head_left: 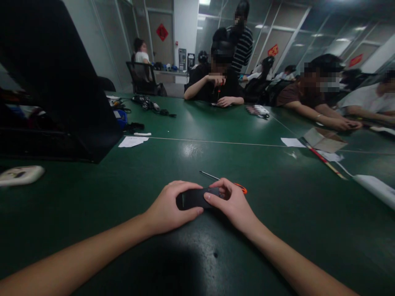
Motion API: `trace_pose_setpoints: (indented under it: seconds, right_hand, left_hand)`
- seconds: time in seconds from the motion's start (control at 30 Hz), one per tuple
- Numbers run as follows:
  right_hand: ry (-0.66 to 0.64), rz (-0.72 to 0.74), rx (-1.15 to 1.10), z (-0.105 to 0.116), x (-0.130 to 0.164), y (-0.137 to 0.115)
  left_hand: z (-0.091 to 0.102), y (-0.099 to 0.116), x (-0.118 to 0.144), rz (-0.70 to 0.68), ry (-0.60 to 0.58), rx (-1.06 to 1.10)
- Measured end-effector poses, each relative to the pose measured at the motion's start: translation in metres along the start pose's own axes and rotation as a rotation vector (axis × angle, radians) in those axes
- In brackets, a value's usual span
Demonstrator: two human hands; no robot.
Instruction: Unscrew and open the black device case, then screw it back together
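Both hands, left hand (168, 207) and right hand (234, 203), are holding a small black box (194, 198) on the green surface (277, 230), fingers wrapped around it. An orange screwdriver (226, 181) is lying just behind; picking it up looks like the next need.

Green table with tools and scraps

The dark green table (191, 263) bears a black device (193, 198) near the middle, an orange-handled screwdriver (222, 181) just behind it, a white gadget (20, 175) at near left, white paper (132, 141) farther left, cables (149, 105) at far left, and cardboard (324, 139) with a long stick (327, 163) at right.
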State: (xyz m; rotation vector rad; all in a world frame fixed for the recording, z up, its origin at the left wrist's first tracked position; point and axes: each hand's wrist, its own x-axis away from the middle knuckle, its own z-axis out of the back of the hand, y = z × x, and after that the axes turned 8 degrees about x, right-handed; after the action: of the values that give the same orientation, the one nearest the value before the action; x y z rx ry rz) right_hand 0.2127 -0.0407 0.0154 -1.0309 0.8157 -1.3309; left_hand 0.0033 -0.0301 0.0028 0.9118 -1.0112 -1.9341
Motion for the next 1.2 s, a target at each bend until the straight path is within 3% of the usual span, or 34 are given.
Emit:
trace_pose_setpoints:
  seconds: [0.13, 0.27, 0.6, 0.73, 0.83, 0.93, 1.03, 1.2]
  right_hand:
    - [0.002, 0.062, 0.179, 0.004, -0.003, 0.005]
    - [0.011, 0.223, 0.341, 0.008, -0.005, 0.010]
    - [-0.044, 0.361, 0.394, 0.007, -0.006, 0.008]
    - [0.046, 0.451, 0.503, 0.027, -0.010, 0.003]
    - [0.114, 0.440, 0.825, 0.051, -0.018, 0.005]
    - [0.005, 0.375, 0.980, 0.069, -0.023, 0.009]
    - [-0.007, 0.383, 0.954, 0.075, -0.024, 0.004]
    - [0.340, 0.509, 0.554, 0.074, -0.009, -0.032]
  left_hand:
    - [-0.001, 0.000, -0.001, -0.084, -0.014, -0.111]
    - [-0.001, 0.001, -0.002, -0.121, -0.023, -0.115]
    - [-0.007, 0.005, -0.003, -0.047, -0.044, -0.110]
    - [-0.009, 0.006, -0.005, -0.029, -0.038, -0.124]
    - [-0.010, 0.007, -0.005, -0.004, -0.035, -0.128]
    - [-0.010, 0.009, -0.006, 0.010, -0.029, -0.126]
    - [-0.010, 0.009, -0.005, 0.001, -0.020, -0.121]
    - [-0.011, 0.007, -0.005, -0.009, -0.022, -0.095]
